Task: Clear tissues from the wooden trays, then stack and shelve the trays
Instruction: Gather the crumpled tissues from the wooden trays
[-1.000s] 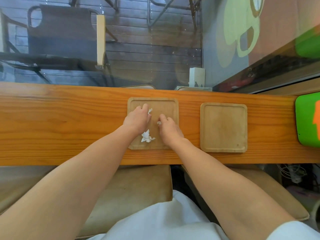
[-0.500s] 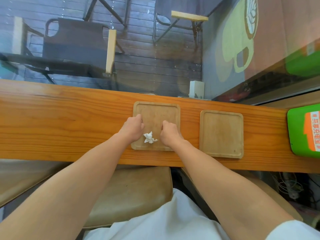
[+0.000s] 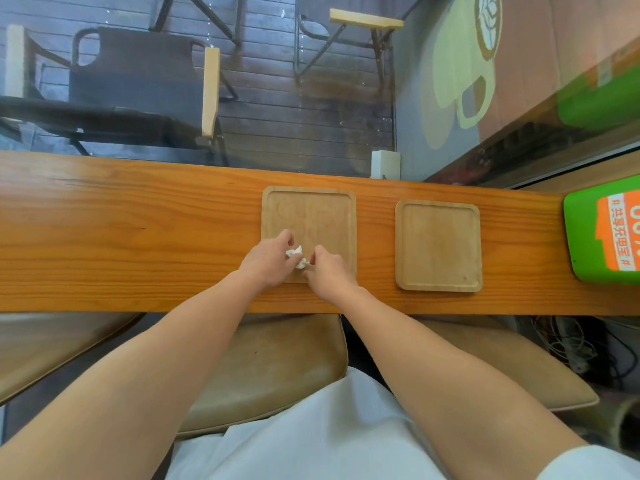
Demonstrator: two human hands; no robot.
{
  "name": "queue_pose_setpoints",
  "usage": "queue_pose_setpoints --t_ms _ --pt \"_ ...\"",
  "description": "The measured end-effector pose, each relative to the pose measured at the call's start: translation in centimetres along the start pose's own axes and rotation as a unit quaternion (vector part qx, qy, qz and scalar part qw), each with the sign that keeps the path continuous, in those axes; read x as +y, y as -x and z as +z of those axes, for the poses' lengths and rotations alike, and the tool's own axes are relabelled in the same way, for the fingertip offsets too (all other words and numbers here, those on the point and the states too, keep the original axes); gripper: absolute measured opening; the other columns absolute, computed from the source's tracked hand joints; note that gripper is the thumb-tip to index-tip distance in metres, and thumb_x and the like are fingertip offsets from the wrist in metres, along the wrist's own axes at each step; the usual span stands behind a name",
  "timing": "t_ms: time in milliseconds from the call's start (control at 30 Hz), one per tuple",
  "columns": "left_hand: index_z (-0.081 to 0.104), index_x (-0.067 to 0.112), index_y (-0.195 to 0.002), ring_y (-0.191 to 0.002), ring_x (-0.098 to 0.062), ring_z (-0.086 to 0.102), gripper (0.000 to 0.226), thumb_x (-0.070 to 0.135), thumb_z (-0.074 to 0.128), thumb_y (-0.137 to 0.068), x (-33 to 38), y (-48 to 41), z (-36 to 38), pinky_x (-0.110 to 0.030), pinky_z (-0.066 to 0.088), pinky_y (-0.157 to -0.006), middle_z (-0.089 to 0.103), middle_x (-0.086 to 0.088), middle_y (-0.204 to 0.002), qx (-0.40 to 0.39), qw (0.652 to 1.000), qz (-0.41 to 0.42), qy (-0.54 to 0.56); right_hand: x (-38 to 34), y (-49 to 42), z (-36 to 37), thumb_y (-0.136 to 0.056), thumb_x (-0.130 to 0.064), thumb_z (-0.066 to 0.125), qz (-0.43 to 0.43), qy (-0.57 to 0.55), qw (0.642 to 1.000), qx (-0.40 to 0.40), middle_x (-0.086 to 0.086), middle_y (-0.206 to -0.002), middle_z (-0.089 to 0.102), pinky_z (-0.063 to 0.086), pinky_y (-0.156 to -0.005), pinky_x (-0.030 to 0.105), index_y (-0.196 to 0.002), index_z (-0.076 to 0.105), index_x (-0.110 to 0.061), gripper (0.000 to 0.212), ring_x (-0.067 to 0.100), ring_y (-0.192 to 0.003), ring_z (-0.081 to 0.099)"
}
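Observation:
Two square wooden trays lie side by side on a long wooden counter (image 3: 138, 237). The left tray (image 3: 311, 213) carries a small crumpled white tissue (image 3: 294, 252) near its front edge. My left hand (image 3: 268, 259) pinches this tissue with its fingertips. My right hand (image 3: 329, 268) is closed beside it, its fingers touching the same tissue from the right. Whether it grips a piece is unclear. Both hands rest over the tray's front half. The right tray (image 3: 438, 245) holds nothing.
A green and orange box (image 3: 602, 230) sits at the counter's right end. A glass pane rises along the counter's far edge, with a small white block (image 3: 385, 163) and chairs behind it. Tan cushioned seats (image 3: 270, 368) lie below the counter's near edge.
Both hands drew back from the tray's middle toward its front edge and closed in on the tissue. The tissue now sits pinched between the fingertips. The camera view tilted upward.

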State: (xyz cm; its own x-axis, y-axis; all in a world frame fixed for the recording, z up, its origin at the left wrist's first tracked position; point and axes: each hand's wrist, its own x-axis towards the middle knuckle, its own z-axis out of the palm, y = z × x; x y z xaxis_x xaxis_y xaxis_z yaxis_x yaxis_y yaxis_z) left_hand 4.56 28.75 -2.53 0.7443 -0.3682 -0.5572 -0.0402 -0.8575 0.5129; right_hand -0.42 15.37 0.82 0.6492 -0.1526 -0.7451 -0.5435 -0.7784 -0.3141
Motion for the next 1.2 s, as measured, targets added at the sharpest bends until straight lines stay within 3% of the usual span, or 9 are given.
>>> queue_pose_setpoints --t_ms 133,267,433,600,767,900,1067,1200 --pt "0.049 0.02 -0.114 -0.078 -0.023 0.059 0.025 0.035 0.054 -0.095 0.2 -0.1 0.8 -0.041 0.053 -0.064 0.064 -0.004 -0.093 -0.008 1.0 0.011 -0.011 -0.2 0.0 0.9 -0.095 -0.029 0.055 0.016 -0.011 1.0 0.01 0.009 -0.105 0.062 0.043 -0.066 0.035 -0.108 0.052 -0.016 0.019 0.026 -0.086 0.057" --pt "0.05 0.015 -0.104 -0.079 -0.028 0.057 0.014 0.028 0.046 -0.1 0.0 -0.1 1.2 -0.042 0.048 -0.064 0.063 -0.01 -0.092 -0.006 1.0 -0.004 -0.005 -0.5 -0.2 1.8 -0.095 -0.027 0.052 0.013 -0.03 0.999 0.012 0.014 -0.11 0.063 0.044 -0.071 0.037 -0.108 0.05 -0.014 0.018 0.034 -0.1 0.06" --pt "0.046 0.01 -0.088 -0.072 -0.028 0.053 0.025 0.027 0.037 -0.103 -0.2 0.1 1.2 -0.039 0.038 -0.06 0.06 -0.013 -0.085 0.012 0.997 -0.048 0.066 -1.5 -0.3 2.5 -0.099 -0.034 0.044 0.022 -0.054 0.998 0.029 0.013 -0.103 0.063 0.042 -0.067 0.038 -0.103 0.045 -0.016 0.018 0.032 -0.086 0.057" --pt "0.048 0.007 -0.092 -0.077 -0.031 0.055 0.031 0.032 0.034 -0.104 -0.7 0.4 0.9 -0.043 0.045 -0.067 0.06 -0.016 -0.09 0.023 0.99 -0.083 0.113 -2.1 -0.5 2.9 -0.099 -0.032 0.044 0.007 -0.022 0.999 0.043 0.01 -0.09 0.059 0.039 -0.061 0.037 -0.096 0.042 -0.016 0.015 0.03 -0.077 0.053" --pt "0.056 0.005 -0.095 -0.081 -0.032 0.057 0.042 0.04 0.033 -0.103 -2.1 1.2 0.7 -0.041 0.046 -0.069 0.061 -0.014 -0.091 0.025 0.99 -0.096 0.096 -2.1 -0.9 3.2 -0.1 -0.021 0.038 0.015 -0.003 0.999 0.034 0.008 -0.092 0.055 0.04 -0.062 0.037 -0.103 0.044 -0.017 0.009 0.028 -0.081 0.053" --pt "0.053 0.013 -0.074 -0.07 -0.026 0.054 0.047 0.045 0.034 -0.102 -2.8 1.8 0.2 -0.036 0.039 -0.058 0.059 -0.009 -0.079 0.017 0.994 -0.102 0.041 -1.7 -0.5 2.7 -0.097 -0.026 0.038 0.025 -0.032 0.998 0.049 0.007 -0.09 0.053 0.041 -0.061 0.037 -0.101 0.044 -0.017 0.011 0.027 -0.08 0.055" --pt "0.051 0.012 -0.065 -0.061 -0.023 0.052 0.05 0.043 0.036 -0.101 -1.5 1.9 -0.6 -0.034 0.036 -0.051 0.057 -0.008 -0.069 0.006 0.996 -0.089 0.017 -0.5 0.7 0.6 -0.093 -0.028 0.044 0.035 -0.057 0.995 0.073 0.008 -0.089 0.052 0.04 -0.058 0.034 -0.093 0.046 -0.014 0.014 0.027 -0.076 0.054" --pt "0.054 0.009 -0.066 -0.061 -0.024 0.056 0.049 0.04 0.038 -0.101 1.2 2.1 -1.5 -0.036 0.046 -0.056 0.061 -0.009 -0.069 -0.007 0.998 -0.068 0.008 1.2 2.0 -1.7 -0.089 -0.028 0.053 0.026 -0.061 0.993 0.103 0.004 -0.084 0.052 0.031 -0.048 0.028 -0.09 0.052 -0.014 0.014 0.022 -0.072 0.052"
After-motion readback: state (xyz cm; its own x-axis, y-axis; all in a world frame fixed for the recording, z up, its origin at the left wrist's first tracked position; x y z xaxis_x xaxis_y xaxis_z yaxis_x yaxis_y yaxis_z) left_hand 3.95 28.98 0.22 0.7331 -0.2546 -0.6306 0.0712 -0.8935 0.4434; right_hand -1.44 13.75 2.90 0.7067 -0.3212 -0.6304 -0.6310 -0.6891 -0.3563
